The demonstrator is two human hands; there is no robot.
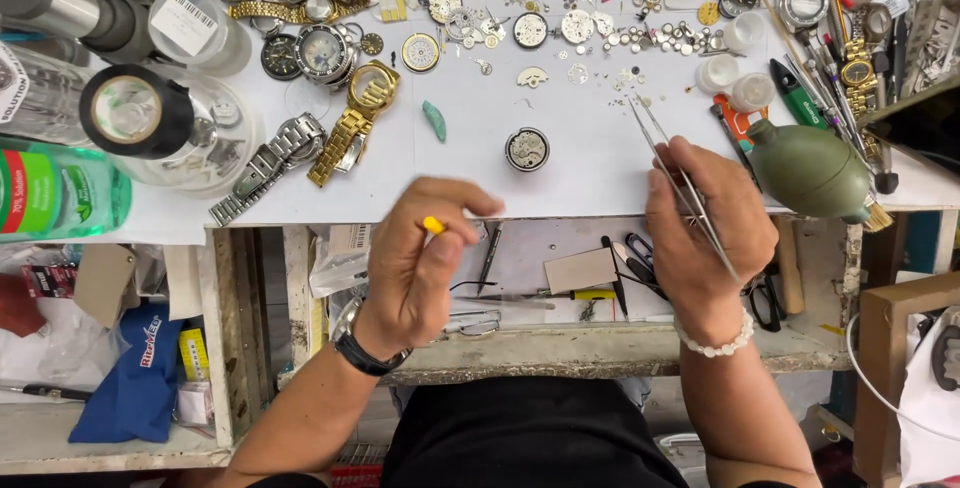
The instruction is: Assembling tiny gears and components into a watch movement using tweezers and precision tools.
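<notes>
My left hand (425, 253) is closed around a small tool with a yellow tip (433, 225), held over the front edge of the white bench top (590, 163). My right hand (705, 223) grips long steel tweezers (665, 143) whose tips point up and left toward scattered tiny parts. A round watch movement (527, 149) lies on the bench between and just beyond both hands. A small green stick (434, 120) lies left of it.
Gold and steel wristwatches (350, 118) lie at left, with loose gears and dials along the back. A green rubber dust blower (812, 170) sits right of my right hand. Black tape roll (135, 111), bottles and jars crowd the left. An open drawer (560, 278) holds tools below.
</notes>
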